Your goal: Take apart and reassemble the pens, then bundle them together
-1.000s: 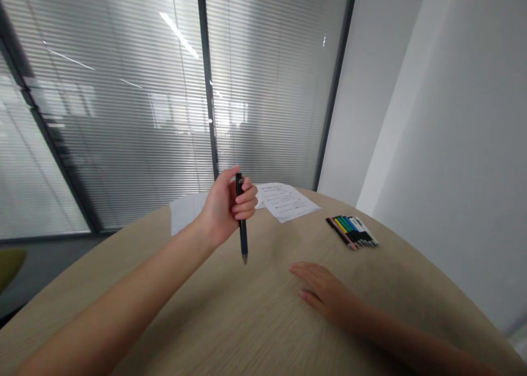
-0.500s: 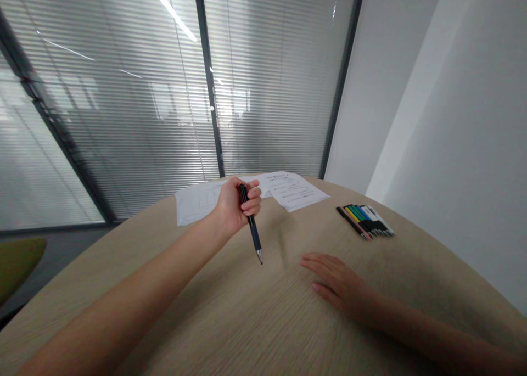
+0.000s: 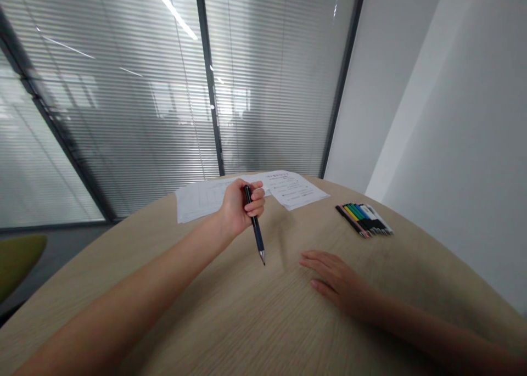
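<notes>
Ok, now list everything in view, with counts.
pen: one, dark blue with metal tip, held in the left hand, tip pointing down above the table
round table: one, pale wood, filling the lower view
printed sheet: one, white, far edge of the table
second paper sheet: one, white, beside the printed sheet, partly behind the left hand
coloured pens: one row, exact count unclear, mixed colours, on the table at right
slatted blinds: one wide expanse, grey-white, behind the table
window frame post: one, dark, between the blinds
wall: one, white, at right
seat: one, olive green, far left
left hand: one, gripping the pen
right hand: one, flat on the table, fingers spread
</notes>
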A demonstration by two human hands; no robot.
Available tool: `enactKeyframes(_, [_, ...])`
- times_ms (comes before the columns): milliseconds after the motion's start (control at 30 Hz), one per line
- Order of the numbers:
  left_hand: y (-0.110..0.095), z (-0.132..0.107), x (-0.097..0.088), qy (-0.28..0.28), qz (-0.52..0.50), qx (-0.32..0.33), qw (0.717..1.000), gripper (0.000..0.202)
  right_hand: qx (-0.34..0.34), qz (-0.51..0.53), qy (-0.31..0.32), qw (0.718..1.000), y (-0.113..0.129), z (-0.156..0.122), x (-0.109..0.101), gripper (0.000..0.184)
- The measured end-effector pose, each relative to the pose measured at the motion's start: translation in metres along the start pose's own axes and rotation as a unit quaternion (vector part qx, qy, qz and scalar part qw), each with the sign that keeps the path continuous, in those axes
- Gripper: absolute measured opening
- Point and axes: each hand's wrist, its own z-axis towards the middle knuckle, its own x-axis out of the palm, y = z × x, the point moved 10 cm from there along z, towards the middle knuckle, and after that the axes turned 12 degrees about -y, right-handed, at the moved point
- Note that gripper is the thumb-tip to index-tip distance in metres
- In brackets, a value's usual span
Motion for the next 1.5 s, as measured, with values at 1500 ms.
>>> enactKeyframes(1500, [0.073, -0.009, -0.018, -0.087, -0.064, 0.055, 0.993, 0.035, 0.144, 0.298, -0.037, 0.943, 0.000, 0.011, 0.010, 0.019])
